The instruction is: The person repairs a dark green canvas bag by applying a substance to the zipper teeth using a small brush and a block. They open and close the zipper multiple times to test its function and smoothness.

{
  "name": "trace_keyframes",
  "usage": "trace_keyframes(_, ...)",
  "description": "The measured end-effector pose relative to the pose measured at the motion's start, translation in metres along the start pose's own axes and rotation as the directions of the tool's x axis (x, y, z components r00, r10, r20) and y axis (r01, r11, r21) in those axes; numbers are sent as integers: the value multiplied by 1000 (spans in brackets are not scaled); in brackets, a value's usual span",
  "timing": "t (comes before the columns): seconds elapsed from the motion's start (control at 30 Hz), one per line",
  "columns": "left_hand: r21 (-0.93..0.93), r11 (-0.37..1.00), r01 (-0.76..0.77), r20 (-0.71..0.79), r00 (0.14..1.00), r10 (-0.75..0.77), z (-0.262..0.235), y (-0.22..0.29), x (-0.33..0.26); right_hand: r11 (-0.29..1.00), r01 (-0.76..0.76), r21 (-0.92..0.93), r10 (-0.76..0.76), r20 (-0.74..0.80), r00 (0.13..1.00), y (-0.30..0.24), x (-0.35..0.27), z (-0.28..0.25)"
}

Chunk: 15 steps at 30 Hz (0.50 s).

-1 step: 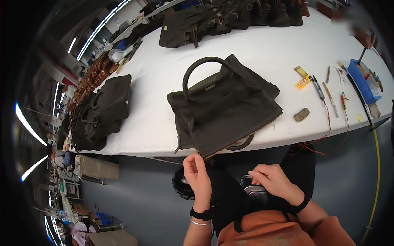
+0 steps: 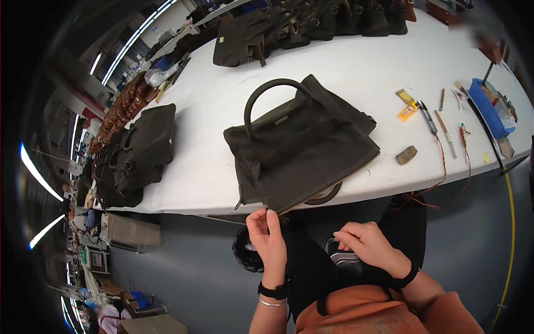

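Handbag (image 2: 300,147), dark olive, lies flat on the white table (image 2: 367,67), its near corner hanging slightly over the table's front edge; one round handle arches up on its far side, a second handle shows below its near edge, and an open zipper with light teeth runs along that near edge. Left hand (image 2: 268,236) is raised just below the bag's overhanging corner, fingers held close together and pointing up, fingertips touching or nearly touching the zipper end; whether they pinch anything, I cannot tell. Right hand (image 2: 364,245) rests lower, at the person's lap, well apart from the bag, fingers curled and drawn together over a small dark shiny object (image 2: 342,260) whose kind I cannot make out. Both wrists wear black bands; the left also has a thin silver bangle. To the right of the bag on the table: a small grey-brown lump (image 2: 406,155), a yellow lighter-shaped item (image 2: 408,111), slim hand tools (image 2: 428,118), and red-orange cord (image 2: 442,167) trailing over the table edge. A blue tray (image 2: 486,106) sits near the right end. Another dark bag (image 2: 147,145) lies at the left end, and several more dark bags (image 2: 311,22) line the far side.
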<state>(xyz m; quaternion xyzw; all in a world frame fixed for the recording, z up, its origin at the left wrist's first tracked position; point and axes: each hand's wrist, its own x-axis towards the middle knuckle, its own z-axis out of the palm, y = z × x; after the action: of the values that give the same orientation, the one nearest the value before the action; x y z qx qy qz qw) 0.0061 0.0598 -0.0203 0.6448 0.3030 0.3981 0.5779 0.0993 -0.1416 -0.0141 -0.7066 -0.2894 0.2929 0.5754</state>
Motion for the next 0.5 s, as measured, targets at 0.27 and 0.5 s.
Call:
trace_keyframes(0.27, 94, 993, -72, 43, 997, 68, 7, 18, 14, 994, 111, -8, -111, -37, 993, -31, 8, -19)
trace_keyframes(0.5, 166, 979, -116, -7, 993, 119, -48, 23, 54, 994, 103, -30, -107, -314, 943, -56, 17, -60)
